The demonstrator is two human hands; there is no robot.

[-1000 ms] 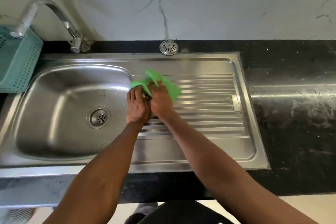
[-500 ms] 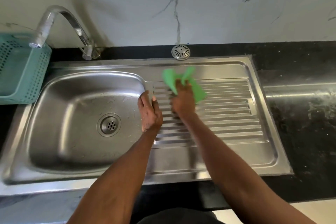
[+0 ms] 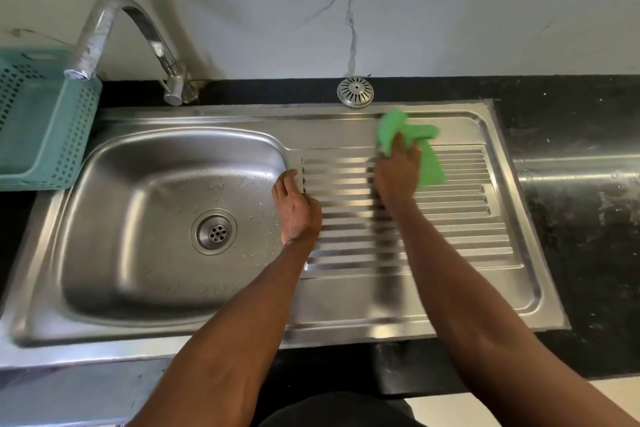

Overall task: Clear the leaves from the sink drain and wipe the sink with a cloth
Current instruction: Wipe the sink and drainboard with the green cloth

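Observation:
The steel sink (image 3: 114, 191) has a basin on the left with a bare round drain (image 3: 214, 231), and no leaves show in it. Its ribbed draining board (image 3: 460, 218) lies to the right. My right hand (image 3: 397, 174) holds a bunched green cloth (image 3: 412, 139) against the far part of the draining board. My left hand (image 3: 297, 207) rests with straight fingers on the ridge between basin and board, holding nothing. A loose metal strainer cap (image 3: 355, 91) sits on the black counter behind the sink.
A curved chrome tap (image 3: 138, 31) stands behind the basin, its spout over a teal perforated basket (image 3: 48, 128) at the left. Black stone counter (image 3: 581, 204) runs to the right of the sink. A white marble wall (image 3: 381, 3) backs it all.
My right hand has carried the cloth away from my left hand, to the right and farther back on the draining board. My left hand let go of the cloth and stayed by the basin edge.

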